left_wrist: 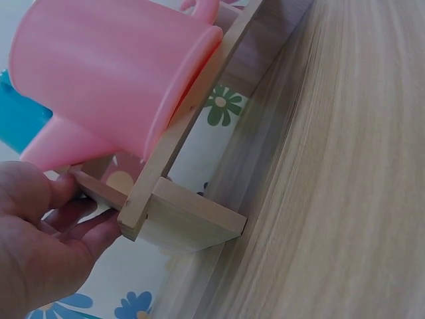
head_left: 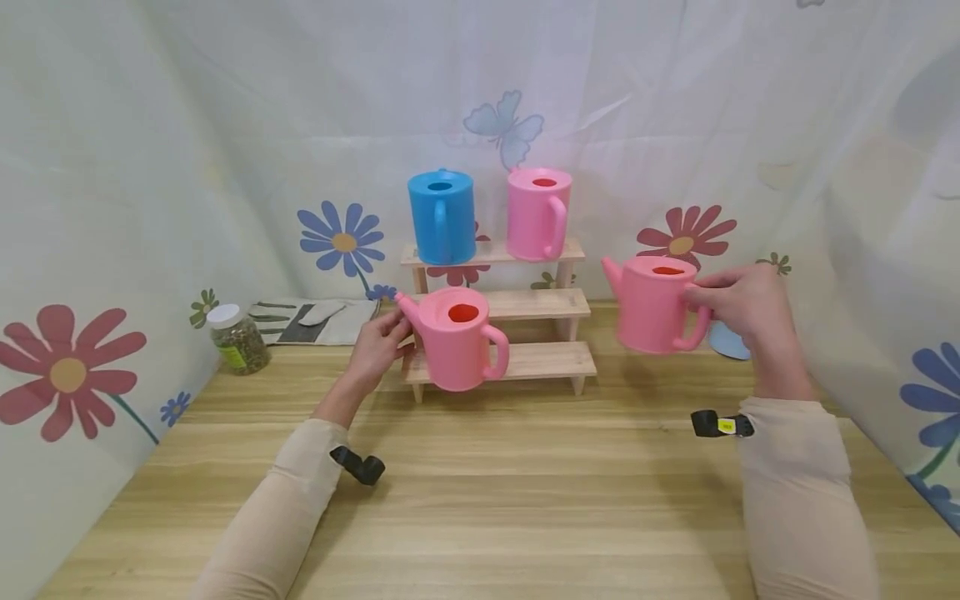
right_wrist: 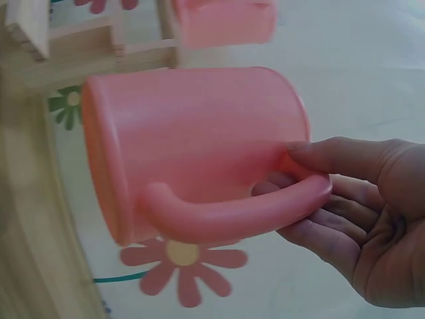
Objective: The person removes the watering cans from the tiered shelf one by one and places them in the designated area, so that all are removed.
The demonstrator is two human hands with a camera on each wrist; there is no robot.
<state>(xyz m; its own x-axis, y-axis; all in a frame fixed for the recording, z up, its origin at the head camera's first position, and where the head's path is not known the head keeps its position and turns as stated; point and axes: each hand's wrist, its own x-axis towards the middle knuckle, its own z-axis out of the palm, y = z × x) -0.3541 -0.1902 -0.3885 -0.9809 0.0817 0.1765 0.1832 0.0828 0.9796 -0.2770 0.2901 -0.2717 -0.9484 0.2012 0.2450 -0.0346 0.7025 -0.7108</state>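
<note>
Right hand: your right hand point(head_left: 746, 304) holds the pink watering can point(head_left: 654, 303) by the top of its loop handle, thumb over it and fingers threaded through; the can hangs in the air to the right of the wooden step shelf point(head_left: 517, 362).
Left hand: your left hand point(head_left: 378, 346) is at the shelf's left end, fingertips on the spout of a second pink can point(head_left: 457, 337) that stands on the bottom step; the wrist view shows the fingers loosely curled by the wood, and I cannot tell that they pinch anything.
Weight: looks like thin moulded plastic and no water shows at the opening, so you likely feel it light.
Stiffness: the wall is rigid, probably springy under a squeeze, not fragile.
Surface: smooth and glossy, so the body may slip in your palm.
Best hold: stay on the handle point(right_wrist: 232, 212); the spout is a poor grab.
Top step: a blue can point(head_left: 442, 216) and another pink can point(head_left: 537, 213) stand side by side.
</note>
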